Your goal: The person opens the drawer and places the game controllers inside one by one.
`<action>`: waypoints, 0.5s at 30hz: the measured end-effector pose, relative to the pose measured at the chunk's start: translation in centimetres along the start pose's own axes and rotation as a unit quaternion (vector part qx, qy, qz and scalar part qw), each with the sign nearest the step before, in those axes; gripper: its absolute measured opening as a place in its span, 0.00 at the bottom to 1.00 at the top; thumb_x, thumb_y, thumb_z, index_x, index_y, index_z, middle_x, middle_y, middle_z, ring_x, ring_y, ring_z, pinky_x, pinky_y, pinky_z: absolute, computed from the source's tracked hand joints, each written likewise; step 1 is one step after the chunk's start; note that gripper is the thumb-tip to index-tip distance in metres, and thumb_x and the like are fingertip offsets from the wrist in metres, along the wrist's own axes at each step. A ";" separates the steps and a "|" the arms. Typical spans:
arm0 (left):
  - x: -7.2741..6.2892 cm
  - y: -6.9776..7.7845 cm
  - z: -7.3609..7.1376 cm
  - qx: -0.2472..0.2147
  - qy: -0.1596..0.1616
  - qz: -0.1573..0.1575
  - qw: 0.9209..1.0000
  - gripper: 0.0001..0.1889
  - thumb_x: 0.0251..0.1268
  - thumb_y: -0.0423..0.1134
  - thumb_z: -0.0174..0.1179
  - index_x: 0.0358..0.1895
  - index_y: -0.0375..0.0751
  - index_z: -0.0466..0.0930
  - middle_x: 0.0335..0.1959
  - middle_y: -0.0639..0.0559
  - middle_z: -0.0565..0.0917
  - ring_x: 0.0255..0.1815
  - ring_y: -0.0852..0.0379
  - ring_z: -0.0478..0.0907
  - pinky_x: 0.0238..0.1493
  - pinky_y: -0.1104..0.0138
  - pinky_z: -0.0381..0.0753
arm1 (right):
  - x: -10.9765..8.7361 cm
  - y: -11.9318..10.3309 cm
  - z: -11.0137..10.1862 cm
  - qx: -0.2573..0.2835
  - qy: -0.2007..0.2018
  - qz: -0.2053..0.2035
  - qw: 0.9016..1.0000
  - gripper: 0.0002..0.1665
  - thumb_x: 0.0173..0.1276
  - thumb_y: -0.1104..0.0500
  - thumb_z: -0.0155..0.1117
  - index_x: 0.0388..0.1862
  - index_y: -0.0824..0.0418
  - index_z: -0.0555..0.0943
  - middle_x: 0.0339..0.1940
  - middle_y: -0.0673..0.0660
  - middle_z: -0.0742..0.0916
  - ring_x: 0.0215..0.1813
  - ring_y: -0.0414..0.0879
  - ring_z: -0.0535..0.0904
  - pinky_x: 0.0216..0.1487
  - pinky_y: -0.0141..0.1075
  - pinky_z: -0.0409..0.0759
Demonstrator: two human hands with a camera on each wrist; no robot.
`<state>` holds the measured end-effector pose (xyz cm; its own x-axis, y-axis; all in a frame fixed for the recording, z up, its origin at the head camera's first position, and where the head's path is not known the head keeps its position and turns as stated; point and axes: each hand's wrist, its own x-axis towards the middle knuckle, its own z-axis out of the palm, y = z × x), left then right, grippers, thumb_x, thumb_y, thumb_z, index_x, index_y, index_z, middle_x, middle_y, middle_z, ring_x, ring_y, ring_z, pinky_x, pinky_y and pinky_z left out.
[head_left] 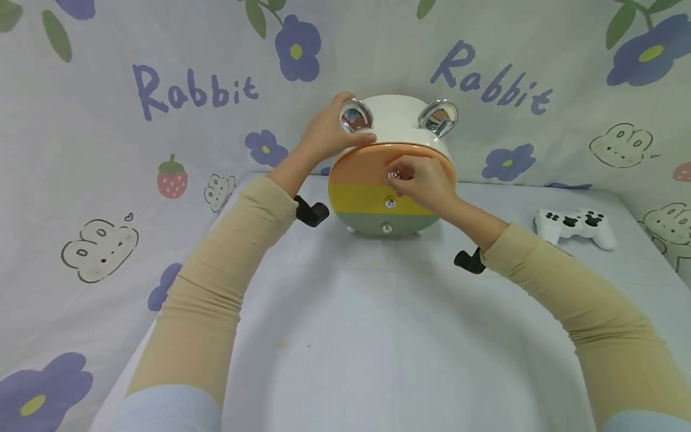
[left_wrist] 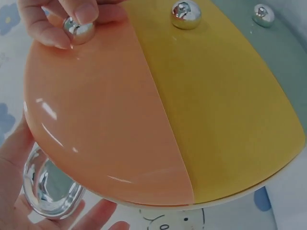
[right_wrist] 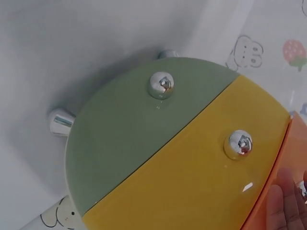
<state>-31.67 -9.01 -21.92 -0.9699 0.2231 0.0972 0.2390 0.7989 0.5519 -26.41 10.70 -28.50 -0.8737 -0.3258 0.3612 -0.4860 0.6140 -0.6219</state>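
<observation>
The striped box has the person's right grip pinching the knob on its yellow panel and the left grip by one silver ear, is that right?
Not quite. The right grip pinches the knob on the orange panel, not the yellow one; the head view shows it. The left grip is indeed by one silver ear of the striped box.

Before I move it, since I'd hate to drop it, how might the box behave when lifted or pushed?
The box is probably stiff: its rounded shell looks hard and undented. Its front may be slippery, given its glossy shine. Pushed high up, it could tip, since it stands on small feet.
</observation>
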 end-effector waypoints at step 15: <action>-0.1 -0.1 0.1 0.006 0.001 0.012 1.000 0.51 0.48 0.63 0.62 0.72 0.55 0.42 0.68 0.53 0.62 0.65 0.53 0.63 0.64 0.58 0.63 | -2.4 -1.3 -0.5 -0.003 -0.019 -0.015 1.000 0.11 0.56 0.60 0.68 0.39 0.62 0.83 0.25 0.55 0.85 0.24 0.43 0.80 0.28 0.26 0.76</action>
<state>-31.60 -9.05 -22.07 -0.9639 0.2414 0.1126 0.2633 0.8002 0.5388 -23.67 11.08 -28.21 -0.8593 -0.3701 0.3531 -0.5114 0.6087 -0.6066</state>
